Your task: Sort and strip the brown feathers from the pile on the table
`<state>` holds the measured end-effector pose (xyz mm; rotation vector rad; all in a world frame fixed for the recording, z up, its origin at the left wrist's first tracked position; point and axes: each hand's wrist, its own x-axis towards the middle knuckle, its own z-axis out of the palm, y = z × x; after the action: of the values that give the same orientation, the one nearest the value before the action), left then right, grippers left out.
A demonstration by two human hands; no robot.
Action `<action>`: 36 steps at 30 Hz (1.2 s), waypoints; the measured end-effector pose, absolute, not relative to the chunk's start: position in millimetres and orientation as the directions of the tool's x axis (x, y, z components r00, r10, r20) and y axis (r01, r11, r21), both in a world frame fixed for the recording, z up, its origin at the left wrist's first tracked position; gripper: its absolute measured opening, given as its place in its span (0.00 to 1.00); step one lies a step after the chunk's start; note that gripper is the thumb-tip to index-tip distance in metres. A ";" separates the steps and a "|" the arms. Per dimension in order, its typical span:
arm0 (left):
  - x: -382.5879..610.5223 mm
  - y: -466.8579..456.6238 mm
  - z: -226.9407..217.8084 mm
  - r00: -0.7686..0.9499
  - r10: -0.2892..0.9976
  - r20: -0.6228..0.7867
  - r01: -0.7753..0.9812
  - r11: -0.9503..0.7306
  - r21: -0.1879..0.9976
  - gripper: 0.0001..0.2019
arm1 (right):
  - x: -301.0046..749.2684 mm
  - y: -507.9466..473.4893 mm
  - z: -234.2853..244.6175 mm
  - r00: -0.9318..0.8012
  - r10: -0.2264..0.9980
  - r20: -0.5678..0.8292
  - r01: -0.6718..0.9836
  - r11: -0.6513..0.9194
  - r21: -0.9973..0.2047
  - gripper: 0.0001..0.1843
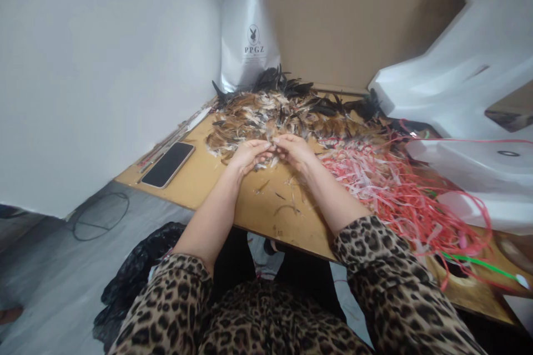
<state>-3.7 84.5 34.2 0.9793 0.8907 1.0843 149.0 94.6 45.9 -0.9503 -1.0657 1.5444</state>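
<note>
My left hand and my right hand meet at the near edge of a feather pile. Fingertips of both are pinched together almost touching, closed on what looks like a small feather; it is blurred and mostly covered by the fingers. The pile of brown and white feathers spreads behind my hands, with long black feathers along its back. A few loose feather bits lie on the wooden table between my forearms. Beside my right forearm is a tangled heap of red and pale pink ribbons.
A phone lies at the left of the wooden table. A white printed bag leans at the back. On the right stands a white sewing machine, with a green strip near it. A black plastic bag sits on the floor.
</note>
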 end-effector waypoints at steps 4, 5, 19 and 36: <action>-2.5 84.7 32.0 0.253 0.963 -0.092 -0.283 0.164 0.945 0.10 | 143.5 94.5 41.5 -0.182 0.981 -0.069 -0.297 -0.122 -0.947 0.18; -2.4 85.1 31.1 0.254 0.963 -0.088 -0.283 0.161 0.945 0.10 | 142.3 94.1 40.8 -0.177 0.982 -0.072 -0.297 -0.123 -0.947 0.19; 0.5 81.1 36.4 0.219 0.974 -0.054 -0.239 0.107 0.965 0.08 | 137.4 89.6 40.5 -0.151 0.988 -0.041 -0.270 -0.081 -0.959 0.18; -4.3 83.6 36.3 0.186 0.982 -0.029 -0.244 0.074 0.967 0.08 | 151.2 89.9 49.9 -0.164 0.986 -0.008 -0.022 -0.011 -1.000 0.16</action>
<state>-4.3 83.6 36.3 1.0672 0.9182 1.1481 151.2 89.9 49.9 -1.1168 -1.3076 1.3474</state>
